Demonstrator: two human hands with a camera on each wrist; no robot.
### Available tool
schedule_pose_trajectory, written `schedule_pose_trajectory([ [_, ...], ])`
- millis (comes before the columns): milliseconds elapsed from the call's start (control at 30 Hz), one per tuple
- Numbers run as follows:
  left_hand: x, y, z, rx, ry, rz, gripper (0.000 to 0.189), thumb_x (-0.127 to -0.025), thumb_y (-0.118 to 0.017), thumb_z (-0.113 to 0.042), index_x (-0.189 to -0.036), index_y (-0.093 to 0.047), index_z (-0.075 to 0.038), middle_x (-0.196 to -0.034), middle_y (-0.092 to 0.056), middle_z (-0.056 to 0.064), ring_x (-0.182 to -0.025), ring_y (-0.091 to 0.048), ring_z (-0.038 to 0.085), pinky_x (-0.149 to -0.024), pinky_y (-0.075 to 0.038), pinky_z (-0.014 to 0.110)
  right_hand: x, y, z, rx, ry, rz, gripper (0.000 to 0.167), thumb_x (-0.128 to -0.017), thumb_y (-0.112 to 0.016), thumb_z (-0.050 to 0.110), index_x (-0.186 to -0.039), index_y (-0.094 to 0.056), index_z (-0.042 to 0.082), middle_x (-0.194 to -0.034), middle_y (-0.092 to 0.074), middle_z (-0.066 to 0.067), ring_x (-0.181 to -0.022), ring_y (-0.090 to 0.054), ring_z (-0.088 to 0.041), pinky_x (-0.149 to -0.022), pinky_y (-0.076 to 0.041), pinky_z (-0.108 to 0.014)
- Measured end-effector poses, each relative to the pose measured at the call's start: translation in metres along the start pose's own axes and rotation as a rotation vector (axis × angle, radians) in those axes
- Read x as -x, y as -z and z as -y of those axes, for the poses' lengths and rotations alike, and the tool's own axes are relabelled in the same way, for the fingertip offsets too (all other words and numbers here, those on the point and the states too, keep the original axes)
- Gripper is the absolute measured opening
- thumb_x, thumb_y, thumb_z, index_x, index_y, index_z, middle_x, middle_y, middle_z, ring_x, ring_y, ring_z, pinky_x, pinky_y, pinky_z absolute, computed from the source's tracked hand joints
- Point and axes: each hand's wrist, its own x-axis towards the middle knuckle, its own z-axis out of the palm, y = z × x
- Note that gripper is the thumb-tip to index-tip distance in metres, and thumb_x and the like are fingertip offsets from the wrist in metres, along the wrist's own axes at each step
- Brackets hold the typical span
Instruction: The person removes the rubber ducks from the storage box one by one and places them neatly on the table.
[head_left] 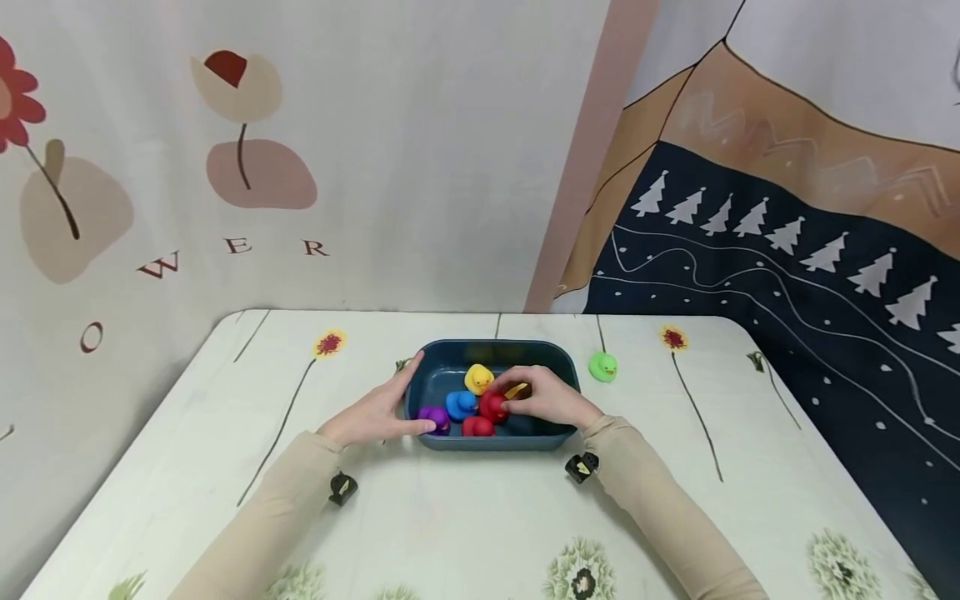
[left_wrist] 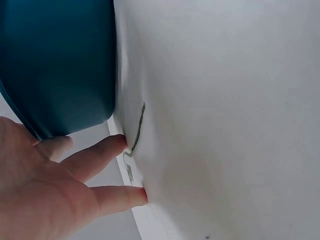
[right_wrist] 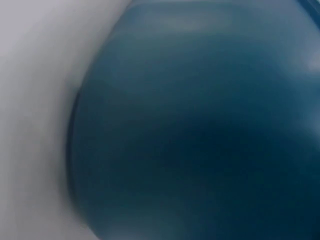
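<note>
Tub [head_left: 495,444]: against left grip [head_left: 377,412], itself spread wide.
Red duck [head_left: 492,407]: pinched in right grip [head_left: 547,397].
Slip: blue duck [head_left: 459,406] left of right grip could jostle red one loose.

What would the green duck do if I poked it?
The green duck might tip, as its body looks round. It's probably light, being smaller than the right hand. It may slide too, since it looks smooth and nothing blocks it on the table.
</note>
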Motion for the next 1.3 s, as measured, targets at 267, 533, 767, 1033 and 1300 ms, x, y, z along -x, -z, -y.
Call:
schedule_pose_trajectory([
  [267, -0.0004, 0.0013, -0.0028, 0.008, -0.005, -0.009, 0.109, -0.082, -0.074, -0.047, -0.157, 0.001, -0.017, -0.159, -0.012, 0.017, -0.140, -0.022, 0.041, -0.104, -0.029, 0.060, -0.0023, 0.0000, 0.0024, 0.013, -0.006, 0.031, 0.028, -0.088, -0.067, -0.003, -0.114, -0.069, 0.005, -0.112, -0.062, -0.007, -0.101, -0.056, -0.023, -0.085, -0.052, -0.032],
  [533, -0.0005, 0.0009, -0.0030, -0.003, 0.000, -0.005, 0.110, -0.083, -0.073, -0.048, -0.157, 0.001, -0.017, -0.159, -0.011, 0.017, -0.140, -0.021, 0.042, -0.104, -0.028, 0.060, -0.0034, -0.0016, 0.0025, 0.015, -0.025, 0.023, 0.028, -0.087, -0.068, -0.003, -0.113, -0.070, 0.007, -0.111, -0.062, -0.005, -0.100, -0.057, -0.022, -0.084, -0.052, -0.029],
  [767, -0.0009, 0.0010, -0.0020, 0.001, 0.003, -0.012, 0.109, -0.082, -0.074, -0.048, -0.157, 0.000, -0.018, -0.159, -0.012, 0.016, -0.140, -0.022, 0.041, -0.105, -0.028, 0.059, -0.0023, 0.0005, 0.0039, 0.013, 0.002, 0.005, 0.026, -0.088, -0.068, -0.001, -0.113, -0.070, 0.006, -0.110, -0.063, -0.006, -0.099, -0.057, -0.023, -0.085, -0.052, -0.033],
  [1033, -0.0007, 0.0000, 0.0006, 0.004, 0.003, -0.003, 0.109, -0.083, -0.073, -0.048, -0.157, 0.000, -0.017, -0.159, -0.012, 0.016, -0.140, -0.021, 0.041, -0.104, -0.029, 0.060, 0.0002, 0.0021, 0.0033, 0.003, 0.027, -0.029, 0.027, -0.087, -0.069, 0.000, -0.114, -0.070, 0.006, -0.113, -0.064, -0.007, -0.100, -0.057, -0.023, -0.085, -0.052, -0.036],
  [1300, 0.0013, 0.0003, -0.0005, 0.004, 0.006, -0.004, 0.108, -0.083, -0.072, -0.048, -0.157, 0.000, -0.016, -0.159, -0.010, 0.017, -0.140, -0.021, 0.042, -0.103, -0.029, 0.061, 0.0018, 0.0043, 0.0036, -0.026, 0.052, -0.050, 0.028, -0.087, -0.070, 0.001, -0.114, -0.070, 0.007, -0.112, -0.065, -0.007, -0.100, -0.057, -0.024, -0.083, -0.052, -0.034],
])
